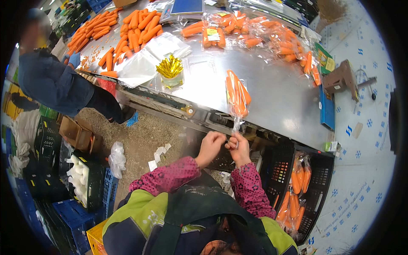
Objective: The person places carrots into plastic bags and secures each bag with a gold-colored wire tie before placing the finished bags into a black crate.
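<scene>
A clear plastic bag of carrots (238, 95) lies at the near edge of the metal table, its gathered neck hanging over toward me. My right hand (239, 149) is closed around that twisted neck. Close beside it, my left hand (211, 146) is closed in a pinch near the bag's end; whatever is between those fingertips is too small to make out. Gold twist ties (169, 67) stand in a small tub on the table to the left. Flat clear bags (138, 70) are spread beside the tub.
Loose carrots (140, 27) are heaped at the far left, and bagged carrots (255, 32) at the back. A black crate (325, 174) with carrot bags stands at my right, below a brown sealing device (340, 78). A co-worker (55, 80) stands at the left.
</scene>
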{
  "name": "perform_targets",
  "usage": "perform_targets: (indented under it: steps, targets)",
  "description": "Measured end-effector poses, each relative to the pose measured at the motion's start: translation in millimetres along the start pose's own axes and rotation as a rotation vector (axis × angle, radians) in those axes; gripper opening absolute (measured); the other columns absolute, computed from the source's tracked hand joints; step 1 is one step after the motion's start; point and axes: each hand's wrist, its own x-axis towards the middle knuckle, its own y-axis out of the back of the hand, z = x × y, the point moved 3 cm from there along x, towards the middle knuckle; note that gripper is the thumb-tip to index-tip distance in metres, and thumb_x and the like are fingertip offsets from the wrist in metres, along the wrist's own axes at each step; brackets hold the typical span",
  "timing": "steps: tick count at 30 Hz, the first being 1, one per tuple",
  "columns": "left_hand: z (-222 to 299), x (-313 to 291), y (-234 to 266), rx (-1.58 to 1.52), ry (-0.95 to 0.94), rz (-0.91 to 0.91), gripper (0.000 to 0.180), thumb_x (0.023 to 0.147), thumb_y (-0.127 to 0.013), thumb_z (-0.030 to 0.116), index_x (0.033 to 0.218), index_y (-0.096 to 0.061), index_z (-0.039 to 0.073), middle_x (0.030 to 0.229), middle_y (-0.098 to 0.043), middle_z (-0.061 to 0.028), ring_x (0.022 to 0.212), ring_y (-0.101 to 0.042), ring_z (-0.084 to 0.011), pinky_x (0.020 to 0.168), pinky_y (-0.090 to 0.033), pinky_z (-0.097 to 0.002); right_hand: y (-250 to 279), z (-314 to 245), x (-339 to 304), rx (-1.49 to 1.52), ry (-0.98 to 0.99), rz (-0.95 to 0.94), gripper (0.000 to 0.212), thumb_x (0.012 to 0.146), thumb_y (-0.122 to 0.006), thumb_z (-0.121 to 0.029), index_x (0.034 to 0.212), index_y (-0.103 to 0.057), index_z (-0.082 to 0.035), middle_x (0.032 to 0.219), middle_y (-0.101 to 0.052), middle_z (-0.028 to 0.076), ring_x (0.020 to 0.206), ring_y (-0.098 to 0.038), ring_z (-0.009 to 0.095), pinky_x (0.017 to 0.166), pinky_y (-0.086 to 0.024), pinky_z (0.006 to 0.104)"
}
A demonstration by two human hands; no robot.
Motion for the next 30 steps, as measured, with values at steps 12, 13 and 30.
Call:
perform_targets:
  steps: [12, 13, 30]
  targets:
    - [-18, 78, 9, 0.104, 0.089, -0.339, 0.023, 0.095, -0.057, 0.024, 0.086, -0.061, 0.003, 0.070, -0.063, -0.0118, 0.061, -0.061, -0.0277, 0.058, -0.049, -0.0382, -76, -55, 4, -1.426, 0.288, -0.206, 0.028, 0.093, -0.059, -0.024, 0.084, -0.067, 0.001, 0.066, -0.062, 0.003, 0.054, -0.057, 0.011, 0.049, -0.042, 0.0240]
    - [-20, 81, 15, 0.379, -0.142, -0.214, 0.024, 0.093, -0.058, 0.025, 0.086, -0.061, 0.002, 0.071, -0.063, -0.0177, 0.063, -0.063, -0.0357, 0.058, -0.049, -0.0428, -122, -68, 10, -1.275, 0.285, -0.160, 0.027, 0.092, -0.061, -0.023, 0.084, -0.067, 0.001, 0.065, -0.061, 0.001, 0.054, -0.055, 0.008, 0.049, -0.041, 0.0227]
    - [-13, 81, 27, 0.085, -0.087, -0.371, 0.025, 0.096, -0.056, 0.024, 0.087, -0.059, 0.001, 0.062, -0.057, -0.0111, 0.056, -0.058, -0.0206, 0.055, -0.046, -0.0339, -271, -77, 200, -1.312, 0.825, -0.098, 0.020, 0.090, -0.061, -0.016, 0.089, -0.065, 0.003, 0.068, -0.060, 0.006, 0.062, -0.051, 0.012, 0.059, -0.043, 0.0292]
